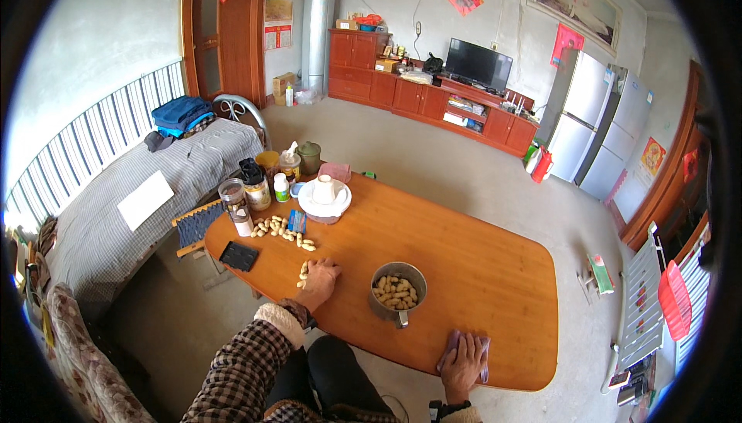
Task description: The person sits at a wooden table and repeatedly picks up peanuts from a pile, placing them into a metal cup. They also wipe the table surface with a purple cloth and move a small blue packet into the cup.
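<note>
My left hand (pixel 320 283) rests low on the wooden table (pixel 464 249), its edge beside a few unshelled peanuts (pixel 302 275). Its palm is turned away, so I cannot see whether anything is under the fingers. A purple cloth (pixel 484 359) lies bunched at the table's near right edge, and my right hand (pixel 464 359) presses down over it. Between the hands stands a metal cup (pixel 382 308) with its handle towards me, partly filled with unshelled peanuts (pixel 396 292). More loose peanuts (pixel 269 226) are scattered at the table's left end.
A black tray (pixel 239 255) lies near the left edge. Behind it stand a clear jar (pixel 234 198), a white bottle (pixel 282 188), a green lidded pot (pixel 309 157) and a white lidded bowl (pixel 342 205). A blue packet (pixel 297 221) touches the peanuts. A bed (pixel 203 150) is at left.
</note>
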`<action>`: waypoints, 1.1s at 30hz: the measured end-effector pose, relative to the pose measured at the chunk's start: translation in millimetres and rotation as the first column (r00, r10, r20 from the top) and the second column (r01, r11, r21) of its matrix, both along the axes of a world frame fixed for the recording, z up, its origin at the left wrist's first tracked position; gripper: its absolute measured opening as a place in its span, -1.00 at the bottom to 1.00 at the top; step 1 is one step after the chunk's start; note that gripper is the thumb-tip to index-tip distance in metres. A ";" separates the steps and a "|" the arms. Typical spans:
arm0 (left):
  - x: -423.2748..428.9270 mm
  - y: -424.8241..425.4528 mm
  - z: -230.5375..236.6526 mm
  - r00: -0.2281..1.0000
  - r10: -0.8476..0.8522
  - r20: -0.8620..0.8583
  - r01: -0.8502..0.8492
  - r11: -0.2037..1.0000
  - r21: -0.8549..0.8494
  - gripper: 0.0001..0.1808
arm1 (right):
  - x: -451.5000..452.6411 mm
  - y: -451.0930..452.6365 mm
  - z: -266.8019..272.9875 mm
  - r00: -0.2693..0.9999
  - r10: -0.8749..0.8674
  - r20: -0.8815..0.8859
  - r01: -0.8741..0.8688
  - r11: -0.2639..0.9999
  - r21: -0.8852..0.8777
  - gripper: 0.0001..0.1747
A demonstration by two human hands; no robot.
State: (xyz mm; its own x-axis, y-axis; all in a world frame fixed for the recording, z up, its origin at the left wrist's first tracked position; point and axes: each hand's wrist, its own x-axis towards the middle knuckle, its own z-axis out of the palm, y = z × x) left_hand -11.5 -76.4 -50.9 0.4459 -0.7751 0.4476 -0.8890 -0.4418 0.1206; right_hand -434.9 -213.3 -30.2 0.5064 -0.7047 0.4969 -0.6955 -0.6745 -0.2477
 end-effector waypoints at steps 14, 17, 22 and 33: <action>-55.8 -21.4 107.4 0.820 -0.568 -0.066 0.508 0.777 -0.373 -0.56 | 1.6 -2.8 -9.0 1.000 -0.020 0.000 0.020 1.000 -0.010 -0.54; -72.9 -29.8 112.8 0.803 -0.588 -0.102 0.529 0.781 -0.332 -0.56 | 1.6 -3.0 -9.0 1.000 -0.018 -0.003 0.018 1.000 -0.011 -0.54; -75.6 -24.6 101.5 0.866 -0.497 0.058 0.492 0.826 -0.276 -0.54 | 1.3 -3.2 -8.8 1.000 -0.016 0.004 0.016 1.000 -0.021 -0.54; -33.2 46.4 39.3 0.995 -0.064 0.074 0.056 0.993 0.107 -0.65 | 0.9 -3.8 -7.6 1.000 -0.009 -0.009 0.009 1.000 -0.009 -0.53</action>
